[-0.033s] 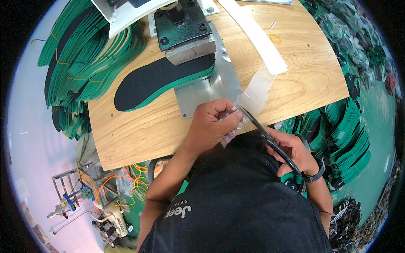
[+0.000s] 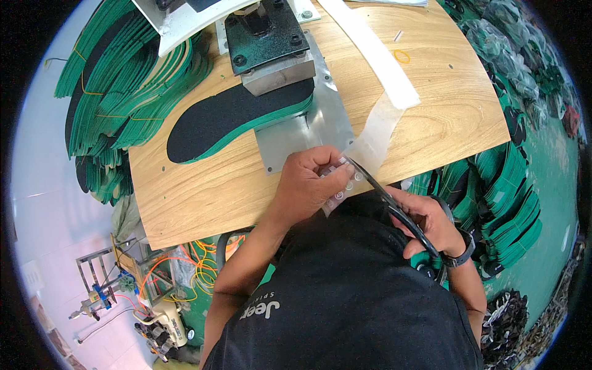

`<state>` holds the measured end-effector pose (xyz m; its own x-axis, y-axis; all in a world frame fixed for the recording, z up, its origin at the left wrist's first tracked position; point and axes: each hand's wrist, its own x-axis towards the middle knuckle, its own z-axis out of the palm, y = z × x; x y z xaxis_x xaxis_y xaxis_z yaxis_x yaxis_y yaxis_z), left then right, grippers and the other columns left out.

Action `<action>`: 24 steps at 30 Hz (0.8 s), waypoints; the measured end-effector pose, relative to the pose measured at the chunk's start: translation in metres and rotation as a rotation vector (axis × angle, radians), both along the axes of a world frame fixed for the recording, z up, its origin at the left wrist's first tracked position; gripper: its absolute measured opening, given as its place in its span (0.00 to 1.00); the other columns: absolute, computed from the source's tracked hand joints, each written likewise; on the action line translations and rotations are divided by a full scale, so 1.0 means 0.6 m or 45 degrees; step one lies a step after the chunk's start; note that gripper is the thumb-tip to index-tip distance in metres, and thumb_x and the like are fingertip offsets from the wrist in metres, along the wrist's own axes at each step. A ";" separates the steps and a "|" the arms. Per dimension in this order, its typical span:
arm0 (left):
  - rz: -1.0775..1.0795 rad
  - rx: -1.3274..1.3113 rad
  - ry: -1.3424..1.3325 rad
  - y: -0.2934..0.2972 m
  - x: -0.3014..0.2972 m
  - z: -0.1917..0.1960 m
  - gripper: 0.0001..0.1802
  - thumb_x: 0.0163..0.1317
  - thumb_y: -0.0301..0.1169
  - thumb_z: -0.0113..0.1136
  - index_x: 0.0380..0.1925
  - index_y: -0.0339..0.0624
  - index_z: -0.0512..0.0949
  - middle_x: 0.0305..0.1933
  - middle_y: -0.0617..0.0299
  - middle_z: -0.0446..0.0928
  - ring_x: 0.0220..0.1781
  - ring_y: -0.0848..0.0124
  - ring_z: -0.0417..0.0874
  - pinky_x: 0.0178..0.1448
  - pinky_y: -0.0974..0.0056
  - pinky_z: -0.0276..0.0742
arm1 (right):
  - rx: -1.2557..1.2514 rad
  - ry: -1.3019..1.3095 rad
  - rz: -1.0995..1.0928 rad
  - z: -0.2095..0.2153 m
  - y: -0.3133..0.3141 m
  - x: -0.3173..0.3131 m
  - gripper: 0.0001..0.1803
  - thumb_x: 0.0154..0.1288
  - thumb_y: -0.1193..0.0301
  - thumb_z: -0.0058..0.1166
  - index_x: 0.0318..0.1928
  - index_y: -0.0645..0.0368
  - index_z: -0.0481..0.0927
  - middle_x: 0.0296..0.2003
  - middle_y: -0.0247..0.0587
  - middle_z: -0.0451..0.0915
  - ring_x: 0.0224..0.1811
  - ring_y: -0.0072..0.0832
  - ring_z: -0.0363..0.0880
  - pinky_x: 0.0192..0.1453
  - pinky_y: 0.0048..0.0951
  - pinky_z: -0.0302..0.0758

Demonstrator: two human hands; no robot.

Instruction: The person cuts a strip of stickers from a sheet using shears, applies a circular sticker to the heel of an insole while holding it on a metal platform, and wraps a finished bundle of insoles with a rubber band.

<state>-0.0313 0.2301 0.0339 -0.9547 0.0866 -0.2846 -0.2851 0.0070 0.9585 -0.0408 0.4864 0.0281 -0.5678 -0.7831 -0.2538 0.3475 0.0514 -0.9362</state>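
Note:
My left hand is closed in a pinch on the near end of a translucent film strip, a sheet of small round printed stickers. My right hand grips black-handled scissors, some fingers hidden behind the handles. Their blades lie across the strip, just right of my left thumb. From there the clear film runs up to a white backing strip on the table. Left of it, a stack of black-topped green insoles lies with one end under the press's metal block.
The press's black plate stands over a metal base plate on the wooden table. Bundled insoles hang over the left edge; more bundles lie at right. A yellow rubber band is on the tabletop. Hoses and a compressor sit lower left.

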 end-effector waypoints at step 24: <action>-0.822 -0.622 1.272 0.081 -0.026 -0.025 0.07 0.57 0.32 0.59 0.30 0.39 0.78 0.45 0.54 0.79 0.48 0.57 0.77 0.49 0.55 0.73 | 0.991 1.404 -0.952 0.013 0.039 -0.208 0.26 0.54 0.64 0.63 0.50 0.67 0.76 0.23 0.48 0.79 0.23 0.32 0.79 0.31 0.31 0.73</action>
